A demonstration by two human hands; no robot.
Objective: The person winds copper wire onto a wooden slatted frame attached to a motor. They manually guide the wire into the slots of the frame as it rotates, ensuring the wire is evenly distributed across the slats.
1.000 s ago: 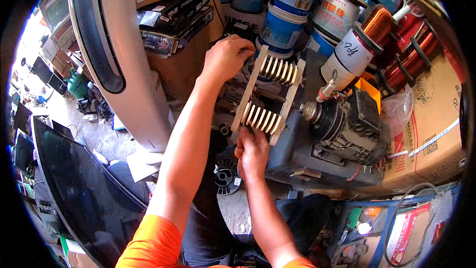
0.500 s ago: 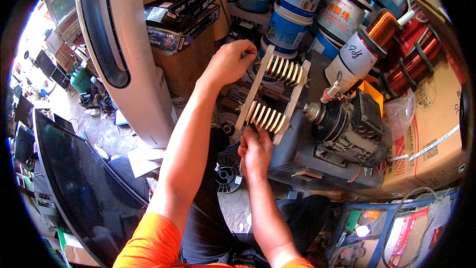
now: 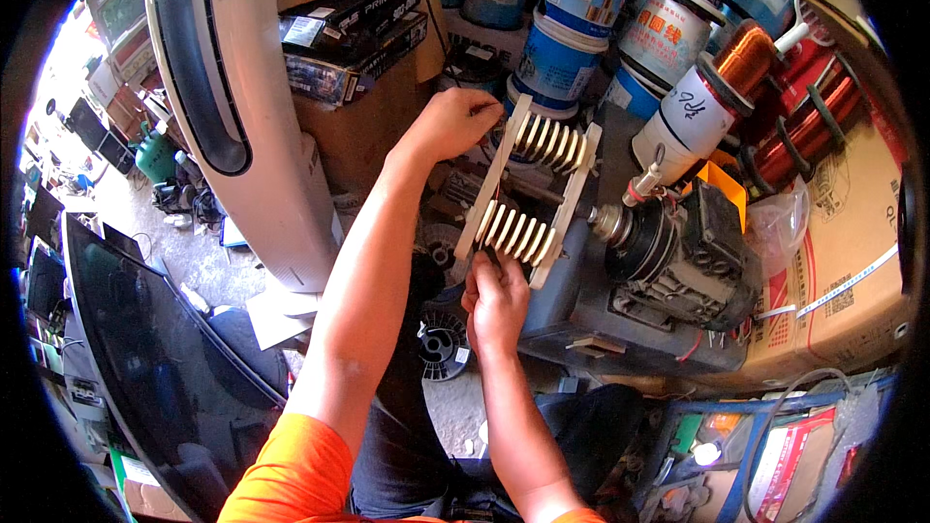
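A wooden coil-winding former [image 3: 528, 189] stands in front of me, two pale bars joined by two ribbed blocks, the upper [image 3: 549, 142] and the lower [image 3: 516, 232]. My left hand [image 3: 449, 126] is beside its upper left end, thumb and fingertips pinched together; whatever is between them is too fine to make out. Just below the lower block is my right hand [image 3: 497, 302], its fingers closed near the block's edge, their grip partly hidden. The former sits by the shaft end of a dark electric motor [image 3: 678, 257] on a grey machine base [image 3: 581, 315].
Blue and white tubs [image 3: 562, 58] are stacked behind. Copper wire spools [image 3: 746, 63] lie at the far right, next to a cardboard box [image 3: 843, 232]. A tall white appliance [image 3: 276, 203] stands left of my arm. A black reel [image 3: 443, 344] is on the floor.
My left hand has dropped slightly, staying pinched beside the former. The former has shifted a little in the picture. My right hand keeps nearly the same place under the lower block.
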